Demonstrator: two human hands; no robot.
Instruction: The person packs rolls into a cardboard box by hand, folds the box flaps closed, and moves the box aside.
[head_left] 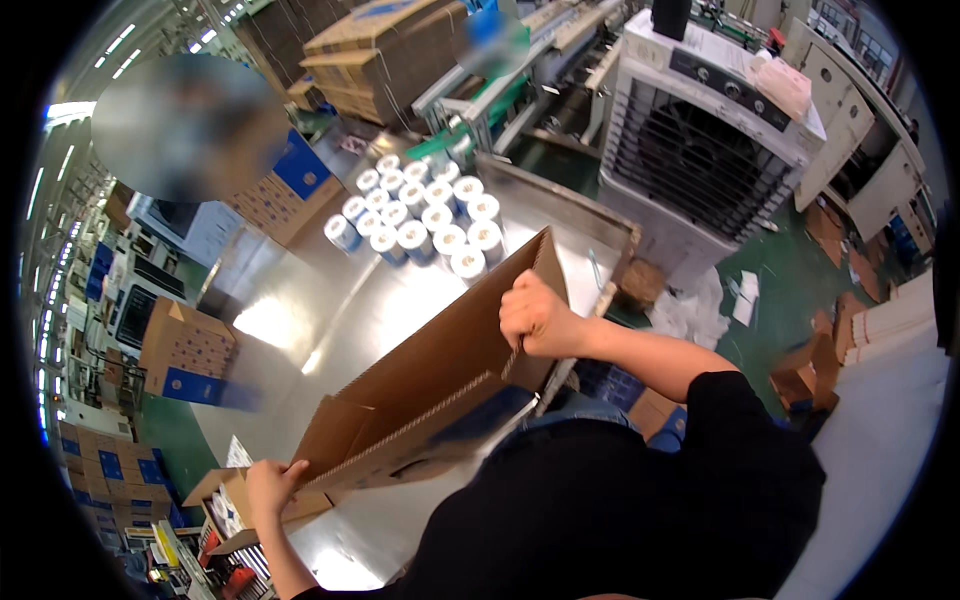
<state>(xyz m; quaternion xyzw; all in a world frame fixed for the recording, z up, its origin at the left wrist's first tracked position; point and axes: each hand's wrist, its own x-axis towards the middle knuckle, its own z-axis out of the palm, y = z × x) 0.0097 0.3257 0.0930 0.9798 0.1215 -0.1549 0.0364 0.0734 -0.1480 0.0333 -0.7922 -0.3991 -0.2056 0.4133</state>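
Between my two hands is a large brown cardboard box (400, 385), tilted over the near side of a shiny metal table (290, 345). Its opening faces up, and I can see the inner walls. My right hand (537, 316) is closed around the edge at the right end. At the left end, my left hand (272, 487) grips the corner, thumb on the rim. Beyond the box, several white-topped rolls (437, 218) with blue-and-white sides stand upright in a close group on the table. The underside of the box is hidden.
A white air cooler (700, 110) stands past the table's right edge. Printed cartons (190, 345) sit at the left, and an open box (230, 505) holds white items near my left hand. Stacked cardboard (375, 60) is at the back. A clear plastic bag (692, 310) lies right.
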